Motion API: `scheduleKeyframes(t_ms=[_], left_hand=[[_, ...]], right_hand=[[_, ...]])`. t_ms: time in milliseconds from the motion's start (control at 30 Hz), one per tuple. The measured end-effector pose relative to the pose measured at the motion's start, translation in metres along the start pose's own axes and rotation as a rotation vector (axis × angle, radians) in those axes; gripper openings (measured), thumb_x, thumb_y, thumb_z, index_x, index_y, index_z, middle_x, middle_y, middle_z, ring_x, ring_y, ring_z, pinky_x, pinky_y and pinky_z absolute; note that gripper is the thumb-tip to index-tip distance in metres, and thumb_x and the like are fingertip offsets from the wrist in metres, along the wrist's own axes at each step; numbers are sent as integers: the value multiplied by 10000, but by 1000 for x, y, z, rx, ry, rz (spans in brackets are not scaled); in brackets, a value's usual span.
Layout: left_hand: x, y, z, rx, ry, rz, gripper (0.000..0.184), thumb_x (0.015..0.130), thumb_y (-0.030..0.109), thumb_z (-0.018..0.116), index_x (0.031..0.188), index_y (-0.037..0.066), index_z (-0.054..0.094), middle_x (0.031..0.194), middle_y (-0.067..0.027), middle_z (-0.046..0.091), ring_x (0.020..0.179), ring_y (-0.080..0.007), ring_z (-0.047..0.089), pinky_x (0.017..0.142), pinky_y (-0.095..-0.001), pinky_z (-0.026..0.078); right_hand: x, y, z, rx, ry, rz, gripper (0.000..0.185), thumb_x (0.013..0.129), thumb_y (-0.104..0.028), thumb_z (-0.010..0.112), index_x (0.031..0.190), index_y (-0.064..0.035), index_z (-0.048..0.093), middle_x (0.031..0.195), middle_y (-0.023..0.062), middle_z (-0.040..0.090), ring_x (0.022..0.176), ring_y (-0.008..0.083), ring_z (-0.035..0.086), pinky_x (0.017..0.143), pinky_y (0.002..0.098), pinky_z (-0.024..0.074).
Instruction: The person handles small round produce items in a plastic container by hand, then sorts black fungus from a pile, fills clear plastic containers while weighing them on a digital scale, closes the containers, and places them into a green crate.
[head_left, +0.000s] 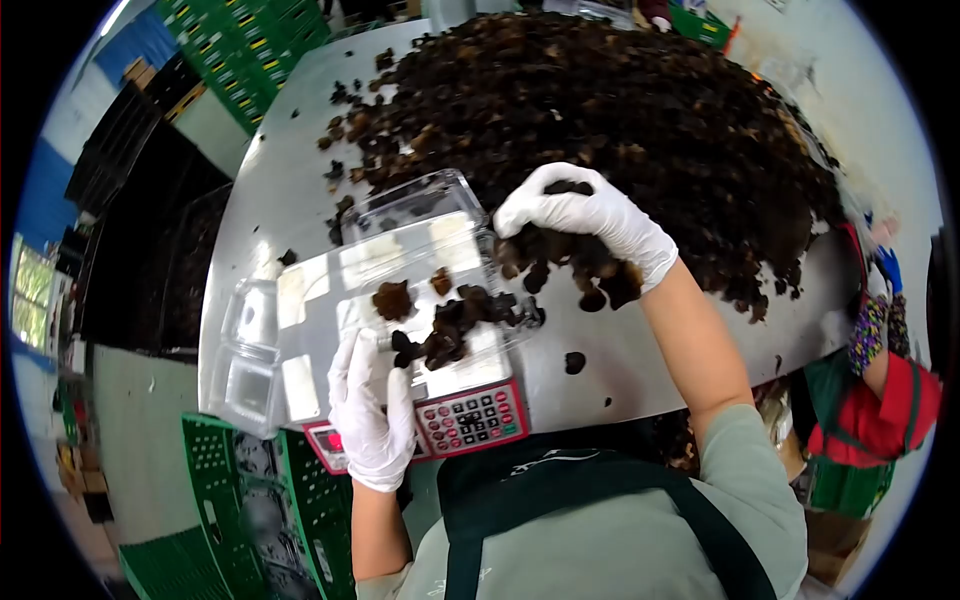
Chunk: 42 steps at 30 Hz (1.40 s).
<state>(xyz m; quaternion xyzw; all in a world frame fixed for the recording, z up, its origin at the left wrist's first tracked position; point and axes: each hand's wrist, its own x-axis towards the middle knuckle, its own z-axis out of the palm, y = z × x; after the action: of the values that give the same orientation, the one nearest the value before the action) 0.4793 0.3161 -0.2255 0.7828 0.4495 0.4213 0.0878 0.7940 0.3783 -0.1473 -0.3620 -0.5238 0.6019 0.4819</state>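
Note:
A digital scale [470,425] with a red keypad stands on the metal table. On its platform rests a clear plastic clamshell box [485,355], holding some dark wood ear mushrooms [455,325] and a few brown pieces. My left hand [372,410], in a white glove, is at the box's near left edge. Its fingers are stretched and apart; whether they press on the plastic I cannot tell. My right hand [590,215], also gloved, is closed around a clump of wood ear mushrooms [570,262] just right of the box, above the table.
A large heap of wood ear mushrooms [620,110] covers the back of the metal table [265,200]. Another clear clamshell [248,350] lies left of the scale. Green crates [215,480] stand below the near left edge. Another person [875,400] in red is at the right.

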Motion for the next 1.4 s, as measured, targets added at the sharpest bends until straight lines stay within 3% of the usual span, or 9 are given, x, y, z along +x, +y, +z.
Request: scheduleKeyframes(t_ms=[167, 333, 500, 567, 767, 833, 1067, 1167, 1400], left_hand=[[-1, -10, 3, -115, 59, -87, 615, 858, 19, 697, 1437, 16, 490, 1382, -248, 533, 1229, -378, 573, 1028, -422, 471], [-5, -10, 1, -139, 30, -90, 664, 848, 16, 705, 1461, 14, 451, 1381, -245, 527, 1227, -366, 568, 1025, -408, 468], [-15, -18, -2, -224, -54, -153, 690, 875, -65, 636, 1505, -21, 358, 1444, -190, 474, 1334, -280, 496, 1133, -393, 381], [-16, -24, -4, -204, -61, -108, 695, 874, -72, 630, 1509, -22, 352, 1441, -187, 477, 1339, -275, 494, 1134, -392, 382], [-13, -29, -15, -130, 28, -130, 663, 873, -52, 640, 1488, -11, 396, 1474, -186, 477, 1371, -310, 464, 1176, -430, 331], [-8, -33, -17, -74, 59, -113, 652, 854, -15, 688, 1452, -40, 429, 1454, -233, 504, 1325, -344, 501, 1141, -429, 360], [26, -35, -46, 84, 198, -42, 544, 894, -5, 669, 1407, -28, 490, 1419, -175, 539, 1282, -320, 530, 1118, -423, 371], [46, -18, -57, 104, 227, 13, 541, 868, -24, 702, 1382, -4, 534, 1298, -159, 602, 1236, -274, 578, 1058, -376, 449], [82, 17, -21, 99, -413, 226, 784, 712, 247, 859, 1422, 110, 556, 1435, -184, 529, 1344, -390, 475, 1133, -458, 369]], right_hand=[[54, 21, 72, -407, -515, -114, 365, 854, -136, 782, 1205, -79, 698, 1217, 103, 696, 1087, 182, 671, 949, 319, 534], [50, 22, 93, -1297, -661, -292, 832, 743, -444, 806, 1462, -171, 487, 1527, 68, 460, 1128, 337, 636, 934, 422, 543], [21, 4, 39, -1000, -143, -537, 702, 778, -331, 819, 1406, -153, 562, 1460, 102, 534, 1225, 291, 602, 1013, 385, 509], [-12, -6, 10, -799, 217, -160, 661, 801, -312, 810, 1401, -157, 579, 1450, 95, 548, 1301, 296, 543, 1078, 408, 457], [-116, 83, -129, -1734, 918, 296, 744, 849, -474, 732, 1500, -220, 475, 1577, 188, 369, 1412, 409, 383, 1159, 465, 341], [-150, 121, -154, -1638, 959, 438, 740, 870, -472, 712, 1521, -237, 448, 1583, 202, 350, 1400, 433, 388, 1152, 472, 347], [-171, 154, -174, -1391, 981, 22, 327, 997, -190, 646, 1318, -131, 664, 1199, 71, 628, 1119, 217, 595, 1016, 313, 450], [-167, 143, -170, -1164, 1025, -95, 314, 1013, -191, 629, 1301, -74, 670, 1255, 43, 678, 1158, 164, 608, 1038, 293, 450], [-153, 99, -139, -1006, 908, 155, 350, 1010, -329, 605, 1258, -102, 701, 1251, 93, 710, 1151, 172, 667, 1003, 288, 479]])
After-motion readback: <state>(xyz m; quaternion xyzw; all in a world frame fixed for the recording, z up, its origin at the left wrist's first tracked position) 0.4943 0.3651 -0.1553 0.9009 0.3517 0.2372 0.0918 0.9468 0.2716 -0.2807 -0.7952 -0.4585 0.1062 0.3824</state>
